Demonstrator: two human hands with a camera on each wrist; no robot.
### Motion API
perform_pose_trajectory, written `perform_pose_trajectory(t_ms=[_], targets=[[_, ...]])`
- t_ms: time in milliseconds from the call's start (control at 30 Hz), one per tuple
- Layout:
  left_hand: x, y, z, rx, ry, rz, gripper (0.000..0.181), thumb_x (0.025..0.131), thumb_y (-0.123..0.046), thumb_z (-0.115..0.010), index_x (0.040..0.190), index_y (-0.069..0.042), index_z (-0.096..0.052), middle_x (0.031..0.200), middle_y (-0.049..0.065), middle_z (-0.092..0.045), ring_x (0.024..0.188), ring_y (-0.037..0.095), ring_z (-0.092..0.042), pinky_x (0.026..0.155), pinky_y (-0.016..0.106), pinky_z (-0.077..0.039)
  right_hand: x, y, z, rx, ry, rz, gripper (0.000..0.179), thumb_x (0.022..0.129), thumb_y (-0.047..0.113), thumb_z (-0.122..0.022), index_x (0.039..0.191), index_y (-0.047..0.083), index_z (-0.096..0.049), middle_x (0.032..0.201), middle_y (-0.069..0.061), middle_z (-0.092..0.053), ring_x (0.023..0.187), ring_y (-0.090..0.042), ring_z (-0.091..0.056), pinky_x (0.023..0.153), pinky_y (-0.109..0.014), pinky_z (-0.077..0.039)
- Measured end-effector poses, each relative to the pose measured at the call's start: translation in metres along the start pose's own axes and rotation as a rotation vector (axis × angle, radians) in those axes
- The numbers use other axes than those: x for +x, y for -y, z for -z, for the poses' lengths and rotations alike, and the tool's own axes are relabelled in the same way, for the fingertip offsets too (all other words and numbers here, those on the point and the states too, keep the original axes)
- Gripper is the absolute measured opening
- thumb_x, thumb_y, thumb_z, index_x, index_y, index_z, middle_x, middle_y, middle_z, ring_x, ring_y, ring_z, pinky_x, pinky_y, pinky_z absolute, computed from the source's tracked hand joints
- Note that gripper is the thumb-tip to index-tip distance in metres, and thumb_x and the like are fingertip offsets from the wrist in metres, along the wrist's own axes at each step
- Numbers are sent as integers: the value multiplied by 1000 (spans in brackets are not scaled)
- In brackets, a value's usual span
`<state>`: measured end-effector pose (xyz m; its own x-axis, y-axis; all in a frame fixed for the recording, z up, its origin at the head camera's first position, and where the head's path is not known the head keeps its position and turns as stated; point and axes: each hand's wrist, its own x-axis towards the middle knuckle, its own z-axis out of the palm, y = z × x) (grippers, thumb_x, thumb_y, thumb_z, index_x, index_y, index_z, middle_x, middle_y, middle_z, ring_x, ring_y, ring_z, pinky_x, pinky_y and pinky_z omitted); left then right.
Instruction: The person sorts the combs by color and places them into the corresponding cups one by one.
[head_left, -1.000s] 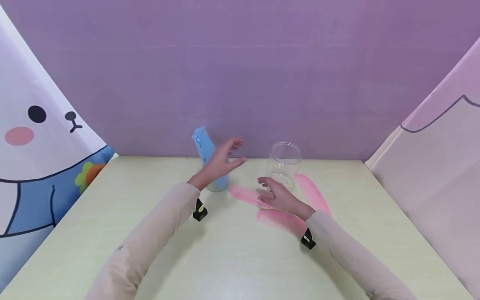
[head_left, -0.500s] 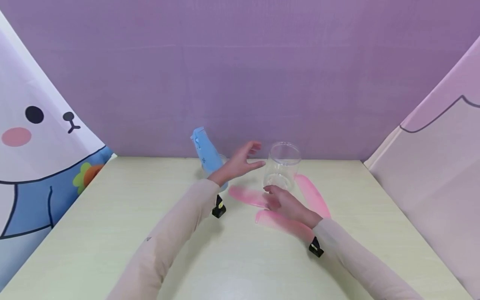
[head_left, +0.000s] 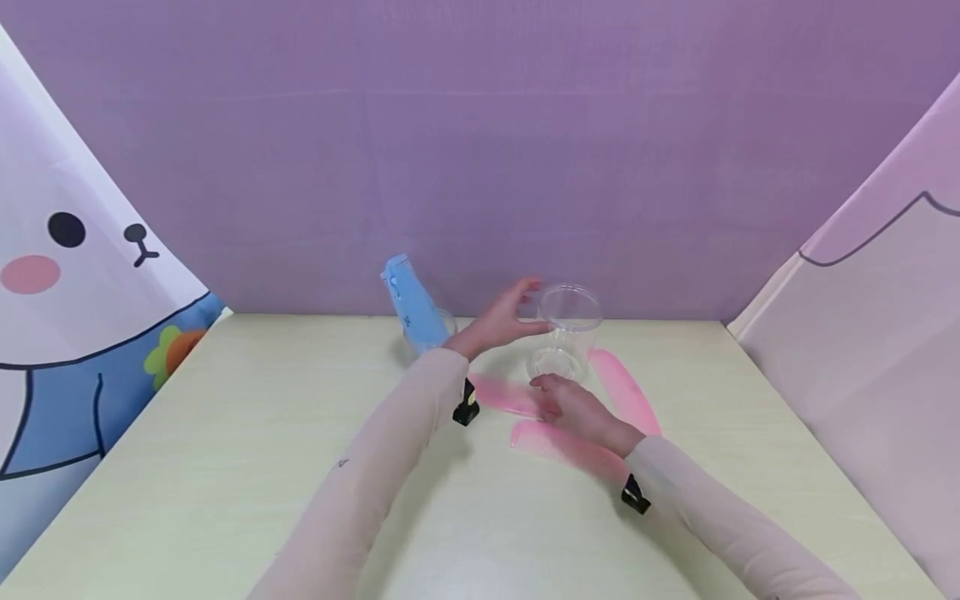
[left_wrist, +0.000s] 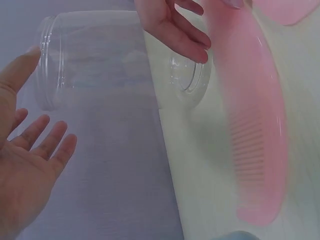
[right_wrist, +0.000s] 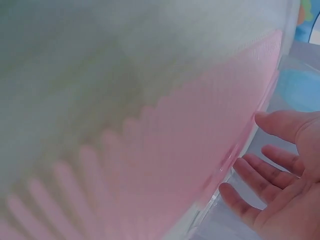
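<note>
A clear, open-topped jar [head_left: 576, 337] stands upright toward the back of the table. My left hand [head_left: 501, 323] is at its left side, fingers spread and thumb tip right at the rim. The left wrist view shows this hand's palm [left_wrist: 32, 177] facing the jar with nothing in it. My right hand [head_left: 581, 412] is low in front of the jar, over the pink combs. Its fingers are relaxed and parted in the right wrist view, beside a pink comb [right_wrist: 200, 125]. One comb [head_left: 626, 387] lies right of the jar, another [head_left: 502, 396] to the left, and a third [head_left: 562, 443] in front.
A blue packet [head_left: 414, 304] leans in a clear container [head_left: 448, 321] left of the jar, partly behind my left hand. A purple cloth [head_left: 480, 150] hangs at the table's [head_left: 300, 400] back edge. Printed cloths hang at both sides.
My left hand has moved right, from in front of the blue packet to the jar. My right hand has shifted slightly right and lower. The combs and jar have stayed put.
</note>
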<state>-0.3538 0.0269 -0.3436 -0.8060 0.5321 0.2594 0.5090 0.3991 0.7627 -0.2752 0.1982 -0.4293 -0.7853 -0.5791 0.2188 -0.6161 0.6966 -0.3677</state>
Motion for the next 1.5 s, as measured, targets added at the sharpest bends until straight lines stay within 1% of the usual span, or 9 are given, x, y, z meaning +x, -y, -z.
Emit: perform_pose_trajectory(t_ms=[200, 367, 433, 567, 800, 1067, 1300, 1433, 1500], targets=[[4, 1, -5, -2, 20, 35, 81, 78, -27, -72, 142, -12, -26, 144, 8, -34, 126, 27, -41, 99, 38, -43, 2, 1, 0, -36, 25, -10, 40, 79, 7, -68, 115, -2, -52, 114, -14, -59, 104, -29, -57, 87, -41, -49], [8, 2, -11, 0, 17, 58, 86, 76, -30, -74, 143, -12, -24, 145, 6, -33, 126, 26, -40, 101, 41, -41, 4, 2, -1, -47, 38, -17, 41, 79, 9, -69, 116, -1, -53, 115, -14, -59, 104, -31, -55, 87, -42, -48], [9, 2, -13, -1, 10, 61, 88, 75, -29, -75, 143, -10, -23, 146, 7, -32, 126, 27, -40, 102, 43, -39, 5, 1, -1, -49, 41, -18, 42, 78, 10, -69, 116, 0, -54, 115, -14, -60, 104, -31, -55, 87, -43, -48], [11, 0, -16, 24, 3, 61, 89, 75, -28, -75, 143, -9, -22, 146, 8, -31, 126, 27, -40, 103, 40, -38, 6, -1, -2, -55, 43, -1, 41, 78, 9, -69, 116, 0, -54, 114, -13, -60, 102, -32, -54, 87, -45, -47], [11, 0, -16, 66, 7, 62, 89, 75, -29, -75, 143, -9, -22, 145, 8, -32, 125, 25, -40, 102, 38, -39, 7, -2, -2, -69, 38, 28, 40, 77, 5, -68, 115, -1, -55, 110, -13, -61, 99, -32, -55, 86, -45, -47], [10, 2, -17, 87, -2, 63, 87, 74, -32, -75, 142, -11, -26, 144, 6, -33, 124, 24, -42, 101, 36, -41, 8, 2, -1, -52, 24, 22, 42, 75, 3, -69, 114, -1, -55, 109, -13, -61, 100, -32, -54, 87, -46, -46], [9, 3, -18, 92, -26, 53, 87, 73, -33, -76, 141, -11, -27, 142, 6, -36, 123, 25, -44, 98, 36, -43, 7, 3, -1, -9, 15, -3, 45, 73, 2, -70, 115, -1, -55, 107, -12, -61, 98, -29, -52, 81, -40, -45], [9, 4, -19, 99, -20, 67, 89, 73, -34, -76, 143, -12, -25, 144, 5, -33, 124, 23, -43, 98, 36, -43, 7, 3, -1, -3, 12, -8, 47, 71, 2, -72, 114, -2, -55, 111, -14, -61, 103, -32, -53, 86, -44, -46], [9, 4, -19, 111, -18, 71, 90, 73, -35, -76, 143, -12, -25, 146, 5, -31, 124, 23, -43, 98, 35, -43, 7, 3, 0, -4, 13, -14, 47, 70, 2, -73, 114, -1, -56, 113, -14, -60, 106, -33, -52, 88, -48, -45]])
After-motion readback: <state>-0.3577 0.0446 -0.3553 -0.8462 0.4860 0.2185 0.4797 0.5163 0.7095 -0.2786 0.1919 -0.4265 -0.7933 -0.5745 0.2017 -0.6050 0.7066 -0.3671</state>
